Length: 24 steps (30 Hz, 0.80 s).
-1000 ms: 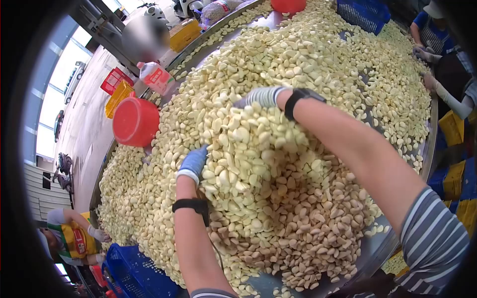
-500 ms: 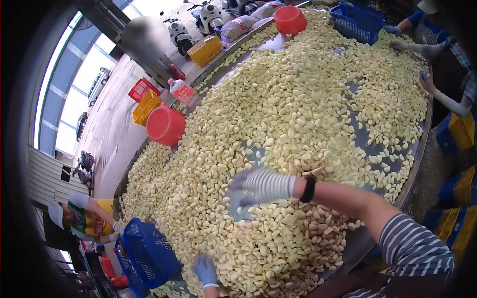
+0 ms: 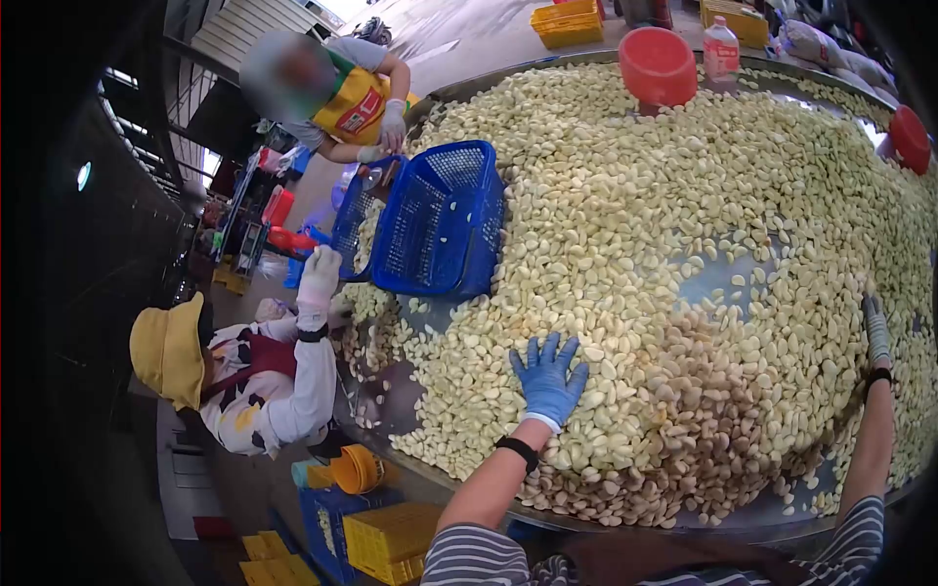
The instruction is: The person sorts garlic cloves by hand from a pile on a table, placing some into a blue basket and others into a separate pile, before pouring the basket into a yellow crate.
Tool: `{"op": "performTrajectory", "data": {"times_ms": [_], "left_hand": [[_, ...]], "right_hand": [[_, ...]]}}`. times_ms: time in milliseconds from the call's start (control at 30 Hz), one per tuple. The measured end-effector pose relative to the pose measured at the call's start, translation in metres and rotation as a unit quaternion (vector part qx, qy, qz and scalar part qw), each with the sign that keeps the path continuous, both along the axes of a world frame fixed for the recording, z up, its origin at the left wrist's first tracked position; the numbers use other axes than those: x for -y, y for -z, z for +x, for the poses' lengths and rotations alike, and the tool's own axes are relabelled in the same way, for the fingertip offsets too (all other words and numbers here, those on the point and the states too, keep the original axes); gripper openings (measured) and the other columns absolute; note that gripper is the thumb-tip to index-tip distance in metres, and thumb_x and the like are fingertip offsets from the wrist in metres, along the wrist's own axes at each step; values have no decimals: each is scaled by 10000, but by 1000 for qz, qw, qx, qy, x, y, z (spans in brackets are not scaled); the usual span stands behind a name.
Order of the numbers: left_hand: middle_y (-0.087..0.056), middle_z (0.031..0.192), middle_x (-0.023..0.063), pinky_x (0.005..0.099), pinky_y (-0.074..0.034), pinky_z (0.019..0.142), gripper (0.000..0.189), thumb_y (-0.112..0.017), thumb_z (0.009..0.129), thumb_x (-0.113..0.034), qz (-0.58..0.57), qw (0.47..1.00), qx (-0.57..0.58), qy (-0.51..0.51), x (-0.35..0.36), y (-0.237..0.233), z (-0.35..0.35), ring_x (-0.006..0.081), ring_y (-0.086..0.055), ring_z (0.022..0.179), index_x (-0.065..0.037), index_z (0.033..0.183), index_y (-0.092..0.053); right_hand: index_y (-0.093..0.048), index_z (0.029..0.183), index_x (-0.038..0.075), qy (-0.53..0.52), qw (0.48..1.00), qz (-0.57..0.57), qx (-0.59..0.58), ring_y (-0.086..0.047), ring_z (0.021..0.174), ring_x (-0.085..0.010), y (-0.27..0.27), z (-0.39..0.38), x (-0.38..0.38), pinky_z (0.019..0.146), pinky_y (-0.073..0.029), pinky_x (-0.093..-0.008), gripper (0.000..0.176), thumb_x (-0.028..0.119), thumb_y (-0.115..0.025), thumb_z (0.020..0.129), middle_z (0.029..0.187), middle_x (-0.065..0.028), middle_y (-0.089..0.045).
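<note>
Left hand (image 3: pixel 550 379), blue glove: palm down on the pale cloves (image 3: pixel 576 225), fingers spread well apart and pinching nothing; lying flat probably suits a loose heap, where a narrow grip would sink in. Right hand (image 3: pixel 875 327), striped glove: set edge-on among cloves at the heap's right side, fingers pointing away from the body; too foreshortened there to tell whether they are together or curled round any. Browner cloves (image 3: pixel 699 391) lie between the two hands, toward the wearer. Beyond them a bare patch of tabletop (image 3: pixel 718 280) shows through. Blue basket (image 3: pixel 486 230) sits at the left edge with a few cloves inside, presumably for easy reach from that side (two co-workers stand there, one in a yellow hat (image 3: pixel 168 352)). Red tub (image 3: pixel 658 66) and bottle (image 3: pixel 721 51) stand along the far edge, likely parked clear of the hands.
</note>
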<state>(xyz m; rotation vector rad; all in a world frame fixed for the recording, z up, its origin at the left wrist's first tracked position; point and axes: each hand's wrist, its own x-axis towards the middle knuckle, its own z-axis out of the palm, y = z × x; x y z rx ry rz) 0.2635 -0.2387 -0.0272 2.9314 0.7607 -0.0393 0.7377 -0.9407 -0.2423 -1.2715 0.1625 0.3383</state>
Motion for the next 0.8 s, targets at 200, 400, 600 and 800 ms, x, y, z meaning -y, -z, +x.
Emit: {"op": "performTrajectory", "data": {"times_ms": [200, 400, 600, 800], "left_hand": [[-432, 1428, 55, 652, 39, 1088, 521, -513, 861, -505, -47, 998, 14, 26, -5, -10, 3, 348, -291, 1356, -281, 1332, -519], [-422, 1437, 60, 661, 44, 1080, 546, -462, 883, -532, -126, 988, -5, 84, -21, -29, -8, 322, -291, 1370, -272, 1363, -477], [-413, 1442, 79, 561, -40, 1129, 553, -375, 929, -514, -137, 976, -23, 170, -107, -28, -48, 260, -307, 1377, -220, 1392, -445], [-412, 1428, 113, 479, -123, 1138, 528, -480, 896, -405, -44, 992, -43, 113, -165, -32, -86, 266, -328, 1354, -185, 1377, -461]], "right_hand": [[-365, 1406, 30, -45, 996, -73, 25, -471, 1193, -185, -5, -83, -67, 1033, -333, -272, 483, 235, -454, 978, 1326, -72, -506], [-436, 1362, 61, -75, 996, -4, 42, -487, 1134, -168, -17, -258, -299, 993, -371, -270, 404, 198, -446, 981, 1272, -46, -534], [-507, 1317, 92, -79, 994, 61, 30, -504, 1075, -150, -21, -333, -522, 952, -409, -268, 347, 162, -437, 985, 1218, -20, -562], [-456, 1360, 50, -132, 882, -389, 232, -443, 1280, -302, -261, -452, -628, 1060, -344, -338, 585, 372, -605, 895, 1368, -173, -486]]}}
